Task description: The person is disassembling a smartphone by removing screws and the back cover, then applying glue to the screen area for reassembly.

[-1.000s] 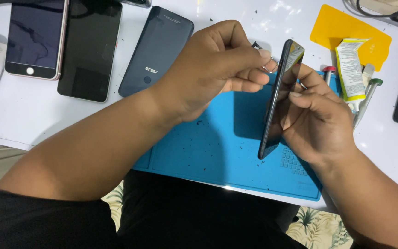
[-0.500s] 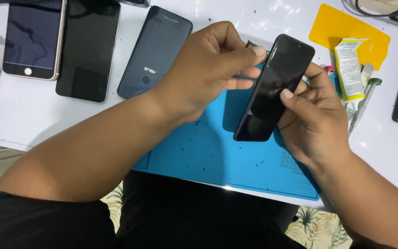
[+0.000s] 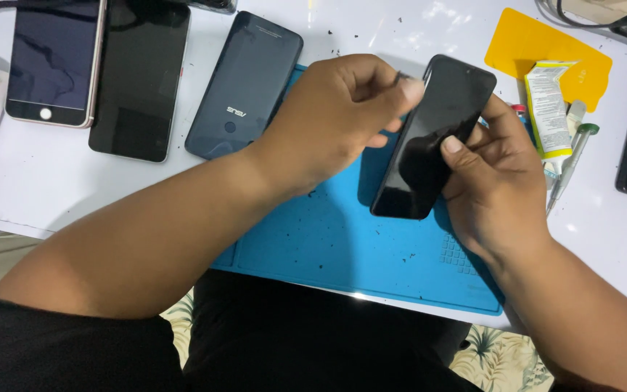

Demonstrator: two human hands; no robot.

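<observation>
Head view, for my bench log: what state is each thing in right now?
Black glossy phone: screen dark, tilted, lifted above the blue work mat.
Right hand: grip closed on that phone.
Left hand: fingertips pinched at its top edge.
Dark blue phone: face down.
White-framed phone: face up, screen dark.
Cream glue tube: lying flat.

A glossy black phone (image 3: 429,138) sits above a bright blue mat (image 3: 342,239) speckled with dark crumbs, on a white table (image 3: 52,181), near a yellow card (image 3: 524,43).
</observation>
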